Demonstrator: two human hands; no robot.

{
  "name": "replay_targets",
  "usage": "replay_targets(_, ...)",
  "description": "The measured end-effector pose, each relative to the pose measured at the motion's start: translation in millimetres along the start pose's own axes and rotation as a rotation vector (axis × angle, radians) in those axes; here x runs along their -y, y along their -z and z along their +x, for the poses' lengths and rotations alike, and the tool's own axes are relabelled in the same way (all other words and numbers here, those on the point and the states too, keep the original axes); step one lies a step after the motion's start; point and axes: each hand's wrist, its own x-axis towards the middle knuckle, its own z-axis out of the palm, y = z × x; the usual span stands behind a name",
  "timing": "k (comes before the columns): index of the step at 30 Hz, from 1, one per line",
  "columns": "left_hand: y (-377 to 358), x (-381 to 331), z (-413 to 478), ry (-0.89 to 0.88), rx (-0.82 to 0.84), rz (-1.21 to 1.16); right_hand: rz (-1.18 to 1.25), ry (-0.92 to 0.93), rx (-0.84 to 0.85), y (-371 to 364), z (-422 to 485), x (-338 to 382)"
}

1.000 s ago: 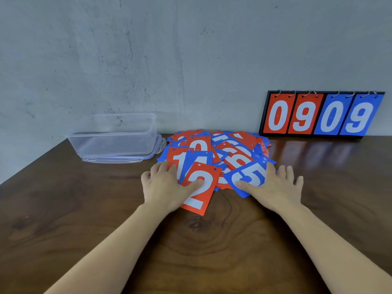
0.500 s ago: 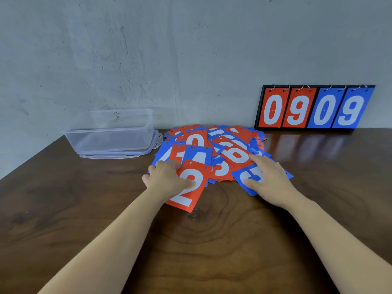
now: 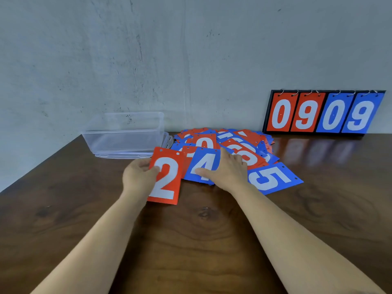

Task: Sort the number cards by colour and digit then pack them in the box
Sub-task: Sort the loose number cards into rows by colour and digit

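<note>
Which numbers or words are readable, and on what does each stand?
"0": leftmost red flip card on black scoreboard
"9": second red flip card
"0": first blue flip card
"9": rightmost blue flip card
"2": near red card gripped by left hand
"4": upright blue card under right hand
"5": sideways blue card on brown wooden table
"0": far red card in mixed pile
Other pile digits: covered, unreadable.

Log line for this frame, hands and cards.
left hand: grips red 2 card | right hand: pinches blue 4 card | card pile: unsorted, beside clear plastic box
</note>
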Motion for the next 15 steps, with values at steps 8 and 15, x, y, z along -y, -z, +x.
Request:
replay_targets(8, 42.4, 11.2, -10.9, 0.068, 0.006, 0.021, 0.158, -0.037, -0.105, -11.4, 8.7, -0.2)
replay_targets(15, 47.0, 14.7, -26.7, 0.127, 0.058, -0.116, 0.226, -0.004, -0.276, -10.6, -2.9, 3.8)
